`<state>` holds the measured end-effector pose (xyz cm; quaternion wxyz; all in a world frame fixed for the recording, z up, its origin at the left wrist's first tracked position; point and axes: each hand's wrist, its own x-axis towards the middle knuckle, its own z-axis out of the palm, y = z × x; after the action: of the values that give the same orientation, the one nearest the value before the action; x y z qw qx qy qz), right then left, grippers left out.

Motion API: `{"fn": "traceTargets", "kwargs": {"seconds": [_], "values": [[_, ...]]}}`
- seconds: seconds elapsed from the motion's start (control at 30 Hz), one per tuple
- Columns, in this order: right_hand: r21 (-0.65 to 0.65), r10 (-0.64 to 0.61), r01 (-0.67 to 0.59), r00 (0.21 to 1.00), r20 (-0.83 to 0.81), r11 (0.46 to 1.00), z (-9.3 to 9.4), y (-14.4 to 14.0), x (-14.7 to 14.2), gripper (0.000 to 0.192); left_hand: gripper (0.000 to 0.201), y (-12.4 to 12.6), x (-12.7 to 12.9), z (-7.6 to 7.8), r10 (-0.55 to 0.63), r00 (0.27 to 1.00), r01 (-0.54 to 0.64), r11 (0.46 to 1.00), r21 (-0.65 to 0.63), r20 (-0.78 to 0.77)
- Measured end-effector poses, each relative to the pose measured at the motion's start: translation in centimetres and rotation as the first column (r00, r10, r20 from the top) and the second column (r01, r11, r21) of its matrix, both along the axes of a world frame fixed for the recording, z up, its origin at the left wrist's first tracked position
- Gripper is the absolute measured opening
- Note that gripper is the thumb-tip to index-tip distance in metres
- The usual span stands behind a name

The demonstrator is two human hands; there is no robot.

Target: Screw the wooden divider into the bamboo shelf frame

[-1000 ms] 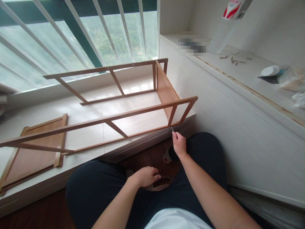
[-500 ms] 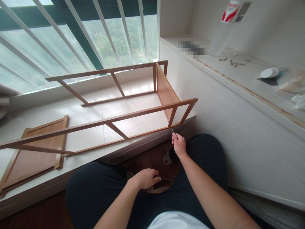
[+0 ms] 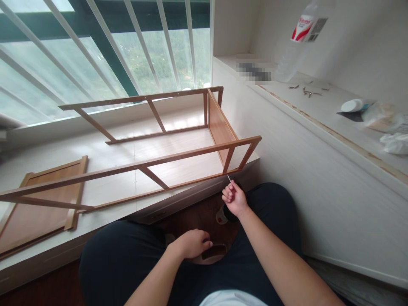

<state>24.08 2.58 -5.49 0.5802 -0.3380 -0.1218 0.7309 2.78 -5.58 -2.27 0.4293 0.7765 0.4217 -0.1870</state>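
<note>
A wooden shelf frame [image 3: 178,155] lies on its side on the white window ledge [image 3: 105,148], with one brown panel fitted at its right end. My right hand [image 3: 234,197] is raised at the frame's near right corner, fingers pinched on a thin metal tool [image 3: 228,178] whose tip points at the lower rail. My left hand [image 3: 193,243] rests low between my knees, fingers curled over a small brown object [image 3: 214,251] that is partly hidden.
A loose brown shelf panel [image 3: 41,208] lies flat on the ledge at left. A white side counter [image 3: 318,110] at right holds a plastic bottle [image 3: 296,42], small metal parts [image 3: 307,90] and wrappers. Window bars stand behind the frame. A small cylinder sits on the floor under my right hand.
My right hand has turned and drawn slightly back and left from the frame's corner, still pinching the tool. My left hand stays on the brown object. The view has tilted a little.
</note>
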Motion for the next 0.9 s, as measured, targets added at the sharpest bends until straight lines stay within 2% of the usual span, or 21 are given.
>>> {"fn": "traceTargets", "kwargs": {"seconds": [0.27,0.53,0.63,0.73,0.77,0.8,0.87,0.9], "values": [[-0.007,0.015,-0.016,0.992,-0.125,1.000,0.4,-0.2,0.3,0.034,0.040,-0.1,0.0,-0.1,0.001,1.000,0.000,1.000,0.009,-0.006],[-0.015,0.031,-0.033,0.996,-0.083,0.999,0.5,-0.4,0.1,0.034,0.040,-0.1,0.0,0.0,0.004,1.000,-0.004,1.000,0.018,-0.024],[-0.002,0.010,-0.010,1.000,-0.022,1.000,0.2,-0.5,-0.3,0.034,0.039,-0.1,0.0,-0.1,0.007,0.999,-0.007,1.000,0.023,-0.032],[0.006,-0.078,0.079,0.972,0.222,0.997,-0.4,-0.6,-0.6,0.036,0.040,-0.1,0.0,-0.2,0.005,0.999,-0.004,0.999,0.032,-0.032],[0.021,-0.122,0.123,0.922,0.368,0.992,-0.6,-0.7,-0.6,0.038,0.040,-0.1,0.0,-0.2,0.004,0.999,-0.003,0.999,0.035,-0.034],[0.055,-0.166,0.161,0.832,0.529,0.985,-0.8,-0.7,-0.6,0.041,0.040,-0.1,0.0,-0.2,0.005,0.999,-0.003,0.999,0.035,-0.038],[0.165,-0.233,0.171,0.557,0.797,0.971,-1.0,-0.8,-0.4,0.044,0.040,-0.1,0.0,-0.1,0.005,0.999,-0.004,1.000,0.029,-0.047],[0.215,-0.253,0.137,0.413,0.875,0.967,-1.1,-0.8,-0.2,0.046,0.040,-0.1,0.0,-0.1,0.005,0.999,-0.003,1.000,0.023,-0.051]]}}
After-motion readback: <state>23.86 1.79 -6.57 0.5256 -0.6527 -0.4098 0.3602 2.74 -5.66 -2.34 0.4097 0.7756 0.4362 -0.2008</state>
